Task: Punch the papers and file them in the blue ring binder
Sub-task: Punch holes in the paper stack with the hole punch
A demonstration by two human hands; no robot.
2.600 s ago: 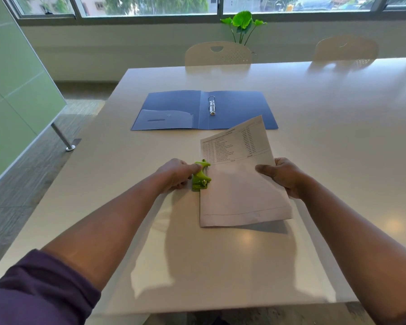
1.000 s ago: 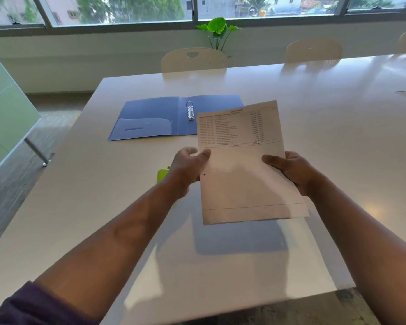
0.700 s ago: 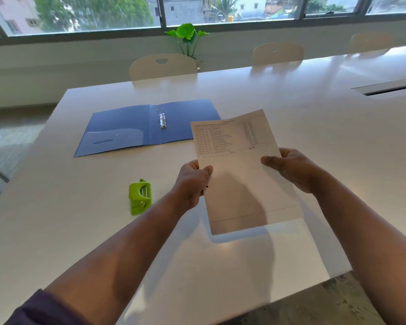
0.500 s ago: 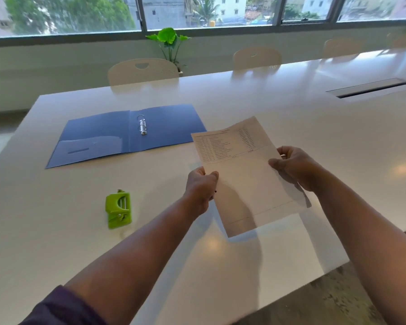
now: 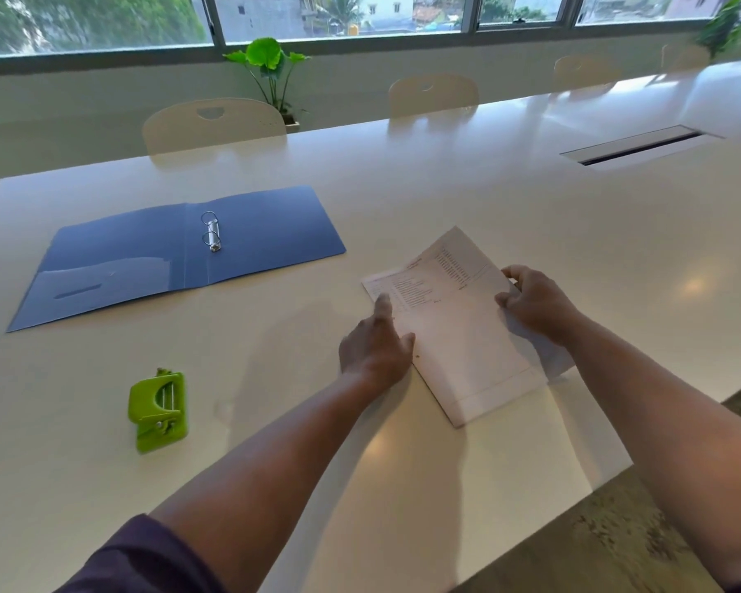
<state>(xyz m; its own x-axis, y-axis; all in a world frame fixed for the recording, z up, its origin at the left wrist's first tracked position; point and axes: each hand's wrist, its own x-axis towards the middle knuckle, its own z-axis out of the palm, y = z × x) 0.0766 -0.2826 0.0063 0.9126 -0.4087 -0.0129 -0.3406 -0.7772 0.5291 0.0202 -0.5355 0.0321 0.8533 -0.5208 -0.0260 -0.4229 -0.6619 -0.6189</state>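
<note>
A thin stack of printed papers (image 5: 454,336) lies slanted on the white table (image 5: 488,186) in front of me, with a small punched hole near its left edge. My left hand (image 5: 375,348) rests at that left edge, its index finger laid flat on the top sheet. My right hand (image 5: 535,306) grips the right edge, fingers curled around it. The blue ring binder (image 5: 125,258) lies open at the back left, its metal rings (image 5: 211,233) closed and holding nothing. A green hole punch (image 5: 158,408) sits alone at the near left.
A cable slot (image 5: 638,145) is set into the table at the far right. Cream chairs (image 5: 212,122) (image 5: 433,94) stand along the far side, with a potted plant (image 5: 270,66) by the window. The table's near corner (image 5: 608,477) ends just right of the papers.
My left hand left the punch and both hands lifted the papers, carried them to the right and laid them on the table. My left hand's grip has loosened to a resting finger.
</note>
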